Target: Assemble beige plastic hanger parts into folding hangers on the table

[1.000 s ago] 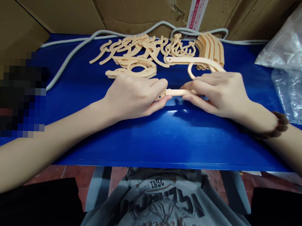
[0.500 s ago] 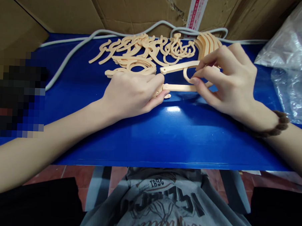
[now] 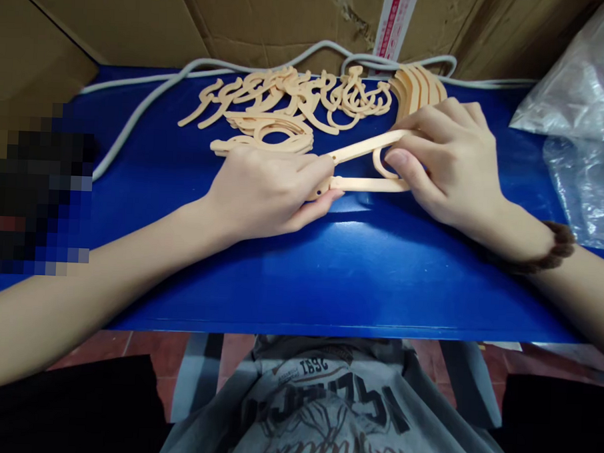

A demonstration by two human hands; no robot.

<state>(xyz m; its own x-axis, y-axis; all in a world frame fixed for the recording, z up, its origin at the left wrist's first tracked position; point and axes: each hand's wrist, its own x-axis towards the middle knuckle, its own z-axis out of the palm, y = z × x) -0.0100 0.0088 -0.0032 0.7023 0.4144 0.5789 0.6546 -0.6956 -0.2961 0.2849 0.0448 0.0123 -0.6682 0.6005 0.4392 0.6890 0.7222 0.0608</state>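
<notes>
My left hand [image 3: 276,188] is closed, thumb and fingers pinching the hub end of a beige plastic folding hanger [image 3: 366,184]. Most of that hub is hidden under the fingers. Two hanger arms run rightward from it: a straight lower one and an upper one [image 3: 363,148] that slants up, its holed end at my left fingertips. My right hand [image 3: 448,159] is closed around the far ends of both arms, its thumb in front. A curved part shows between the arms beside that thumb. Whether the upper arm is joined to the hub, I cannot tell.
Behind my hands lie a pile of beige hooks [image 3: 258,91], a stack of beige hanger bodies [image 3: 286,127] and several nested curved arms [image 3: 418,88]. A grey cable [image 3: 147,106] runs along the cardboard [image 3: 281,25]. Clear plastic bags [image 3: 583,85] sit at the right of the blue table [image 3: 329,281].
My right hand has moved slightly left and lowered the upper arm, bringing its holed end against the hub at my left fingers. The right fingers have closed around both arms.
</notes>
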